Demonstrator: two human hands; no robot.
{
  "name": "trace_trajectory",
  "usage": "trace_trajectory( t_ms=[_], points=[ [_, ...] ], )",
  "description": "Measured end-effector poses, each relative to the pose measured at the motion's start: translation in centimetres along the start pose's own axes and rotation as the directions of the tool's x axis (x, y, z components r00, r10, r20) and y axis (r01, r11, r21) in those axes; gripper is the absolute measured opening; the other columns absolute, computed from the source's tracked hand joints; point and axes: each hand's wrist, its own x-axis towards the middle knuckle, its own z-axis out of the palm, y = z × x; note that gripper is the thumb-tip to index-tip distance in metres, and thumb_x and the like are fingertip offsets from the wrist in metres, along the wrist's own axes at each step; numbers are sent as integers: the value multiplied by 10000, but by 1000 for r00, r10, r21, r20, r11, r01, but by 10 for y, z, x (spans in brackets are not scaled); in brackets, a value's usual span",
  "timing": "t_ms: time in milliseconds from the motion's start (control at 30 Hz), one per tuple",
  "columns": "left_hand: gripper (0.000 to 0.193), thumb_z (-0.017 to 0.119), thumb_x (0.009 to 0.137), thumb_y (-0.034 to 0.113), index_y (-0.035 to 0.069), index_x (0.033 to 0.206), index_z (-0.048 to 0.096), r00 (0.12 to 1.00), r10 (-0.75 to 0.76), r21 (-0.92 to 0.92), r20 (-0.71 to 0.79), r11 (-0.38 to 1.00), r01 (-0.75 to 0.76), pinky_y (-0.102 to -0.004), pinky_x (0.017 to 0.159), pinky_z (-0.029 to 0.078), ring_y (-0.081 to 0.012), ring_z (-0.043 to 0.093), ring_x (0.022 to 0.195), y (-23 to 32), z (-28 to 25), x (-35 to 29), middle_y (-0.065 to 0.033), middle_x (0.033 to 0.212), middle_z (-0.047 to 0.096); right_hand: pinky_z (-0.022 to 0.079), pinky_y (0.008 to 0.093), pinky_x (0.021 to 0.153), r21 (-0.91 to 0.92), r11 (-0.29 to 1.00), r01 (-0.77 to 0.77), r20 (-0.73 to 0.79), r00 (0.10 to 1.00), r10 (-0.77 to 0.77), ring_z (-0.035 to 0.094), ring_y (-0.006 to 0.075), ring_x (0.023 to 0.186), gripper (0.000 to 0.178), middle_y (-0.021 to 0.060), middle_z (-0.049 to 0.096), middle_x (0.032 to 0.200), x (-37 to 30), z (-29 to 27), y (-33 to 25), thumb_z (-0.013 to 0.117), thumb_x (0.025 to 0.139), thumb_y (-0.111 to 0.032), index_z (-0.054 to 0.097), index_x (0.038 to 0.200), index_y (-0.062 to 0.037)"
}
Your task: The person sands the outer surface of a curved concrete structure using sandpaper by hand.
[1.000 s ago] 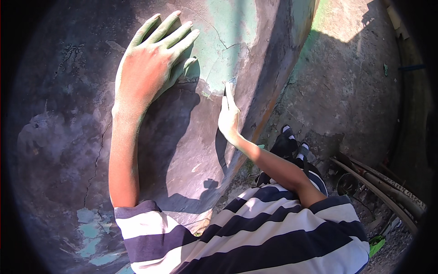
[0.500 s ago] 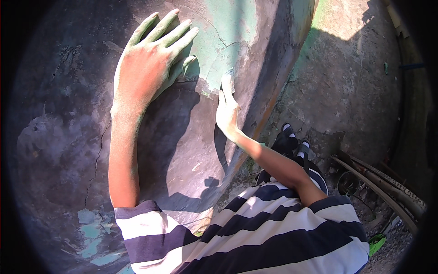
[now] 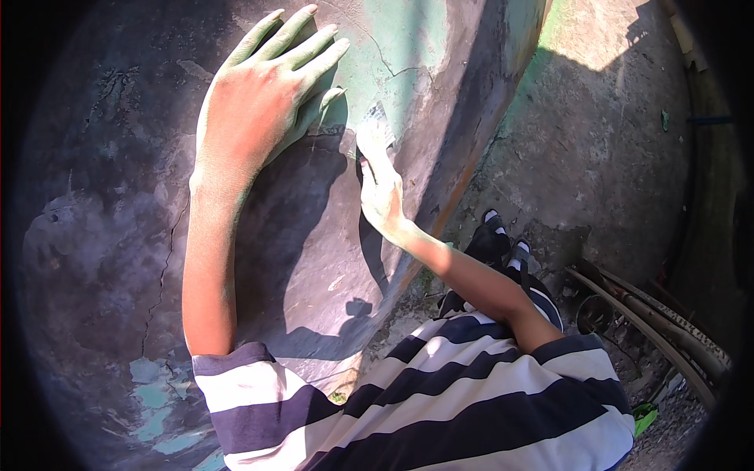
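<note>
- Far left: lower green patch (image 3: 153, 400) on the wall (image 3: 102, 259), flaky at its edges; a crack (image 3: 163, 275) runs just above it.
- Left hand (image 3: 267, 102): palm toward the wall, fingers spread, grip holding nothing I can see. Can't tell how much weight it takes; I read it as a brace.
- Upper green patch (image 3: 408, 39): right of the left hand, with a ragged lower edge.
- Flat piece (image 3: 378, 119): small, pale, patterned, under the right fingertips at that ragged edge, looks pressed to the wall. Can't tell its material.
- Right hand (image 3: 381, 188): grip closed over the flat piece, fingers straight; I can't see the thumb clearly.
- Step, my call: rubbing or scraping the wall where the green meets the grey.
- Next move, as I judge it: small strokes along that edge, piece flat, pressure even, left hand as support. If the piece tilts, I'd expect it to slip.
</note>
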Motion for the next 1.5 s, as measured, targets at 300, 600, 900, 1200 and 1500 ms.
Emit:
trace_trajectory(
  t_ms=[300,600,900,1200,1500],
  points=[
    [491,588,944,436,253,1399,559,999,28,49,-42,998,-26,-352,1207,318,-170,456,1389,3,7,15,43,1440,564,367,365,1132,-133,985,-110,-103,990,97,417,336,1410,572,219,407,1535,-13,-23,96,492,926,90,422,1483,-17],
    [479,597,942,433,247,1383,571,998,-6,-49,-67,999,3,-357,1201,332,-179,460,1387,2,26,5,39,1447,557,355,438,1156,33,975,218,210,953,-220,337,455,1435,601,273,430,1496,-23,-3,19,528,786,145,549,1371,7],
    [462,593,945,421,244,1372,579,997,-19,-53,-72,998,15,-351,1188,351,-173,497,1353,0,25,-1,35,1410,588,353,357,1142,-27,981,-193,-44,981,191,420,291,1424,472,225,399,1543,-23,0,37,444,996,38,432,1468,22],
    [458,586,952,420,244,1374,581,995,11,-19,-99,1000,-13,-348,1192,342,-165,490,1360,3,21,14,35,1420,581,283,401,1201,-87,996,11,-66,998,-17,334,356,1463,570,219,392,1547,-17,-19,82,478,913,106,455,1468,-23],
    [371,620,934,370,201,1263,657,975,9,-125,-220,991,-38,-353,1164,372,-169,553,1294,-2,24,2,13,1307,648,341,420,1166,53,985,165,199,965,-172,308,438,1445,596,282,376,1521,-6,8,-12,548,824,140,506,1400,-10]
  ],
)
